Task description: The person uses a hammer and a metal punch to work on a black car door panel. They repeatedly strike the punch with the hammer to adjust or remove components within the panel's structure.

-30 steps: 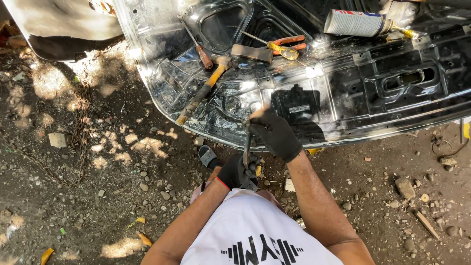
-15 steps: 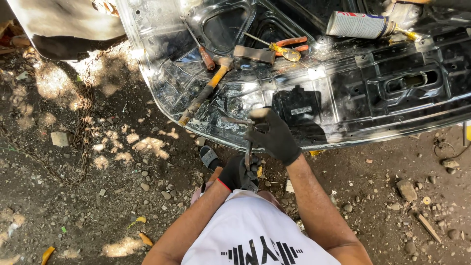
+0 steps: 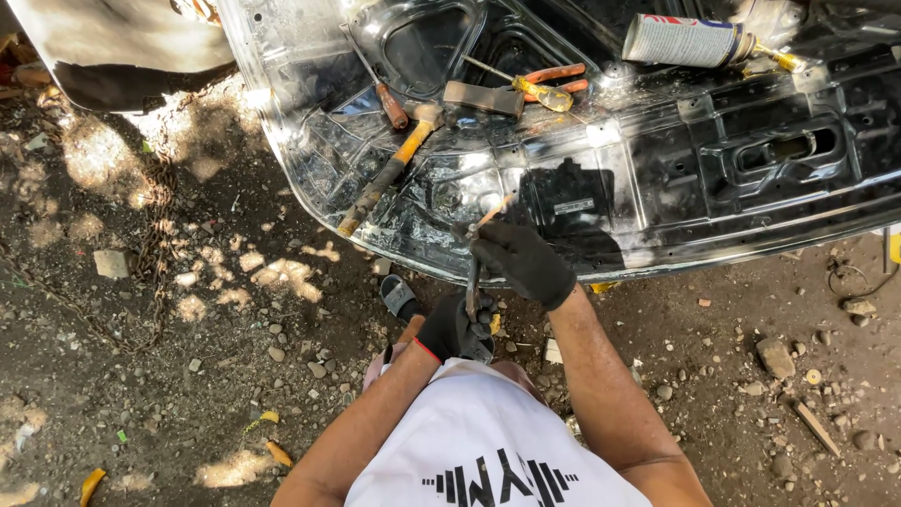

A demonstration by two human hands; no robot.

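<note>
— What have the hands got?

— My right hand (image 3: 522, 261), in a black glove, is closed round the upper part of a thin dark metal tool (image 3: 474, 282). My left hand (image 3: 452, 327), also gloved, grips its lower end.

— Where is that against the car panel?

— At the near edge of the shiny car panel (image 3: 657, 216), just below a black box (image 3: 568, 199). Farther up the panel lie a hammer (image 3: 392, 169), a screwdriver (image 3: 387, 97), orange-handled pliers (image 3: 547, 83) and a spray can (image 3: 685, 40).
</note>
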